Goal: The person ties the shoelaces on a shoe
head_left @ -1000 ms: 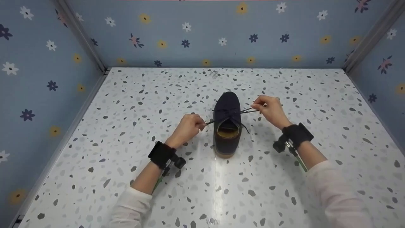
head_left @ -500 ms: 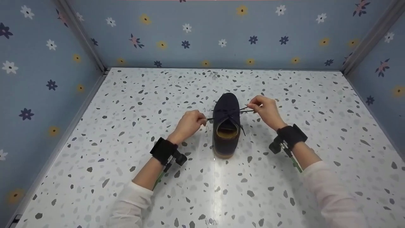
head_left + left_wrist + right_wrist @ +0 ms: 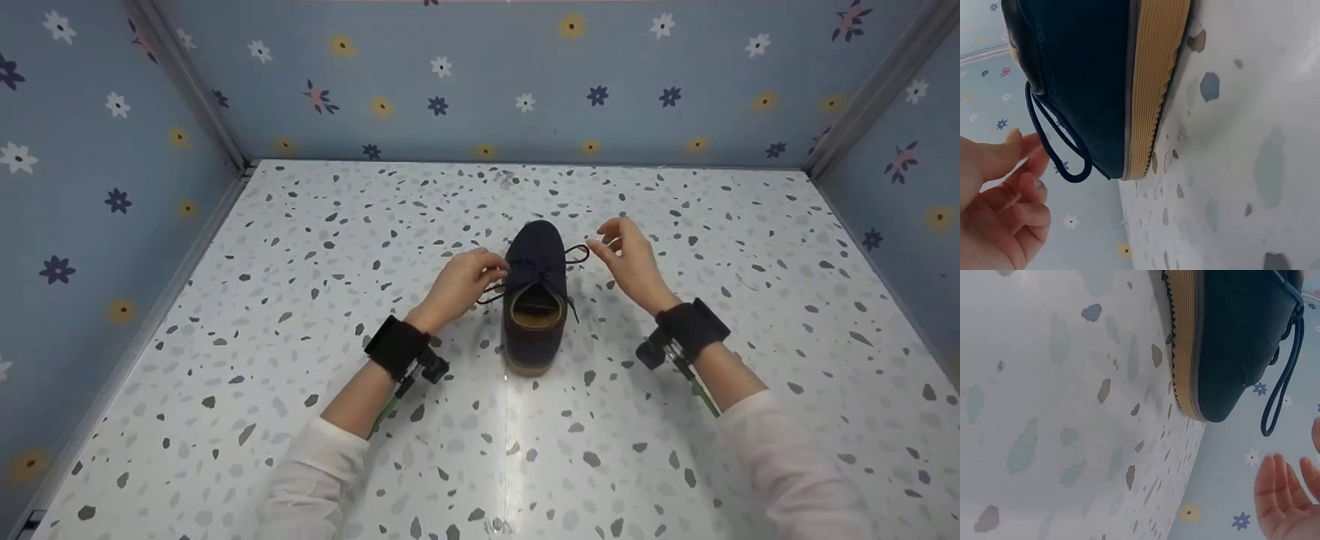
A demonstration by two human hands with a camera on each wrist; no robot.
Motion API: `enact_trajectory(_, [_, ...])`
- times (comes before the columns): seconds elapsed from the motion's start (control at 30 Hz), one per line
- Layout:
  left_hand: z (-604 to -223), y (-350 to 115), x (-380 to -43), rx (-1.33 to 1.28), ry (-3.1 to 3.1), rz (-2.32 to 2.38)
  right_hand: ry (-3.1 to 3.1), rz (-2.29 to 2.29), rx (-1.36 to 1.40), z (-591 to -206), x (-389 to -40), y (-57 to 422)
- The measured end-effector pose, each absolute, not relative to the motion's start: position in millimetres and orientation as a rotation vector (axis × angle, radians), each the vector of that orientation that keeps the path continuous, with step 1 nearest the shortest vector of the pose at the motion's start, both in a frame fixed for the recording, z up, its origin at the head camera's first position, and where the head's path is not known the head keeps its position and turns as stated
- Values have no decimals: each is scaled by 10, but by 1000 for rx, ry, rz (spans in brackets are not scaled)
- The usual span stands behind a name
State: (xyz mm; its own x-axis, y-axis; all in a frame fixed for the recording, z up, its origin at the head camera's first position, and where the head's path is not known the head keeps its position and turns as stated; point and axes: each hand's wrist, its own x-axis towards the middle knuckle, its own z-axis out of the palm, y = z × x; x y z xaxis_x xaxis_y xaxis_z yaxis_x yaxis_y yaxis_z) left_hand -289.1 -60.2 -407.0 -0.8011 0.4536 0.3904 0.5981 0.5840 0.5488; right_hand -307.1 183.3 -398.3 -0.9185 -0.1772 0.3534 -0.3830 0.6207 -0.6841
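Observation:
A dark navy lace-up shoe point(image 3: 536, 244) with a ribbed tan sole point(image 3: 1154, 73) stands on the speckled table, toe pointing away from me. Its shoelace forms a loop on each side, and a loose end hangs at the right of the opening. My left hand point(image 3: 465, 281) is at the shoe's left side, fingers loosely bent by the left lace loop point(image 3: 1075, 179), which hangs uncurbed beside them. Close to the right lace loop point(image 3: 1266, 430), my right hand point(image 3: 631, 259) has its fingers spread apart from it, holding nothing.
The white speckled tabletop point(image 3: 375, 225) runs back to a blue flowered panel point(image 3: 495, 75), with similar panels on the left and right. Each wrist wears a black strap point(image 3: 397, 346) with a small camera.
Both hands have released the lace loops they were pulling outward. The left hand has shifted forward and right towards the shoe; the right hand's fingers have spread.

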Motion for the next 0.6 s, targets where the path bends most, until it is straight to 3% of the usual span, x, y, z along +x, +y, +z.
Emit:
enact_trajectory(0.33, [-3922,-398,-3087,-1408,-2543,-891,-2808,1190,529,-3962,-2910,1720])
enact_trajectory(0.6, [-3937,-363,-3152,-1465,-2533,-825,-2911,1321,504,-3916,-2850,1692])
